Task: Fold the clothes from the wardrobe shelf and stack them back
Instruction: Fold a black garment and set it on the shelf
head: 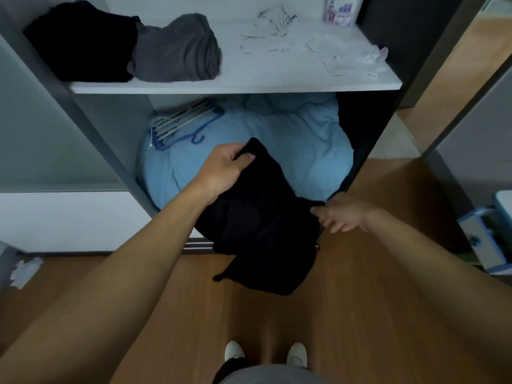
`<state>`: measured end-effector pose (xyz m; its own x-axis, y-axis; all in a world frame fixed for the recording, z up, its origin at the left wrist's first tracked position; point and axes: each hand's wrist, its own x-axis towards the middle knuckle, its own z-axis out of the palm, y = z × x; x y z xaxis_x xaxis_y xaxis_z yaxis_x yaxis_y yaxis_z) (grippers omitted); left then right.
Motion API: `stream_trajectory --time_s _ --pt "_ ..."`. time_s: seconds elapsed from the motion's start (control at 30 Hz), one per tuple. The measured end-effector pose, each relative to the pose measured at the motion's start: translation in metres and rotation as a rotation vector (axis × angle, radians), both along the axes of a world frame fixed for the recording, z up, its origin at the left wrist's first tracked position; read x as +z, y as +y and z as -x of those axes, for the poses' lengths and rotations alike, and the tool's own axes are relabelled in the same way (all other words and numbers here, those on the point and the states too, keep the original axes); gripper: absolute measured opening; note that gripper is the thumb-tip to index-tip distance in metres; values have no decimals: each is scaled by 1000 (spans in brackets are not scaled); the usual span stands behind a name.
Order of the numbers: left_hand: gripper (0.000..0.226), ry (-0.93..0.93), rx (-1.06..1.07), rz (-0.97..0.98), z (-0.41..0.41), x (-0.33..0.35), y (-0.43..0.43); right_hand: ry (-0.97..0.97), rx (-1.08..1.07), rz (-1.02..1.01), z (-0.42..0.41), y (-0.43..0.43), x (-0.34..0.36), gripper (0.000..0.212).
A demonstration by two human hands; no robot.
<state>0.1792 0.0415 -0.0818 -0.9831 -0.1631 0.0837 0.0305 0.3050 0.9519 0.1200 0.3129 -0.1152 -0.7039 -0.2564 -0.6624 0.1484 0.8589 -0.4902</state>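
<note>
While the left hand (224,167) pinches the black garment (260,217) at its 11 o'clock corner, the right hand (346,214) touches its 3 o'clock edge, fingers (322,212) loosely extended.

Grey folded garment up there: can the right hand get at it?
Probably yes: the right hand is open, holding nothing, and the grey folded garment lies uncovered at the shelf front.

The white wardrobe shelf (235,85) in front of me held a folded black garment (83,42) at the left. A folded grey garment (177,51) touched its right side, with crumpled white scraps (277,34) further right and a white-and-purple container (342,9) at the far right.
</note>
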Motion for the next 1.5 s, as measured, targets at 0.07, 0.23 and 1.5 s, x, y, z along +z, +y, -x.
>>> stream_trajectory --time_s 0.07,0.23,1.5 --pt "40 24 -174 292 3 9 6 206 138 23 -2 -8 -8 56" --pt "21 11 -352 495 -2 15 9 358 378 577 -10 -53 17 64" --pt "24 -199 297 -91 -26 -25 -65 497 -73 706 -20 -53 10 32"
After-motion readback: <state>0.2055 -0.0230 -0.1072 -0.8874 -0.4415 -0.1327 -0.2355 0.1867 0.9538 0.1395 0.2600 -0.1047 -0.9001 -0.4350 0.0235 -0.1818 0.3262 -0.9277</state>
